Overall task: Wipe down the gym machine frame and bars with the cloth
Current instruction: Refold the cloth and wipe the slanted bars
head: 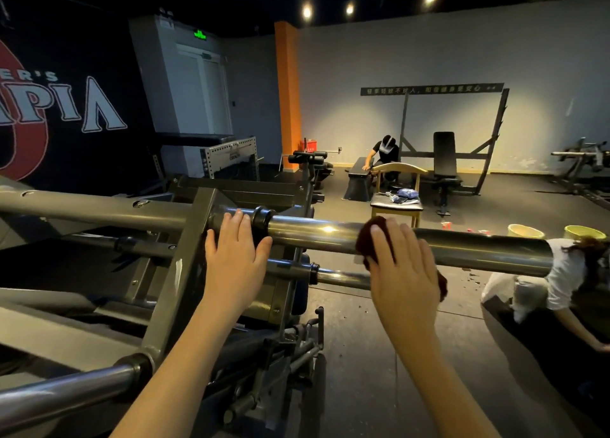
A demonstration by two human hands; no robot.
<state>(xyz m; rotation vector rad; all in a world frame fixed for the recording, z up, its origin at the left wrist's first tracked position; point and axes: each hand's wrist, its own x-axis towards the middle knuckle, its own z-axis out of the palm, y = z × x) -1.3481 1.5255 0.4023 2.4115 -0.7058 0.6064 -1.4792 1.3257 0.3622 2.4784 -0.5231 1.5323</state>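
Where the chrome bar (313,234) juts out from the grey machine frame (185,246), the right hand (404,272) lies flat on it with fingers nearly straight, pressing a dark reddish cloth (371,236) against the metal. The cloth shows past the fingertips and again below the heel of the hand, and the rest of it is covered. The left hand (236,256) rests spread and holding nothing on the bar's black collar, just beside the frame upright. Neither thumb's underside can be seen. Beyond the bar, two yellowish buckets (525,231) stand on the floor. Their lower halves are hidden behind the bar, and what they hold cannot be made out. A small red cup (445,225) sits near them, too small to tell its contents. A wooden chair (396,206) carries a blue bundle (407,193) on its seat. At the right edge a person in white (558,272) bends low, partly cut off. Farther back a person in black (384,150) leans over a bench (358,173).
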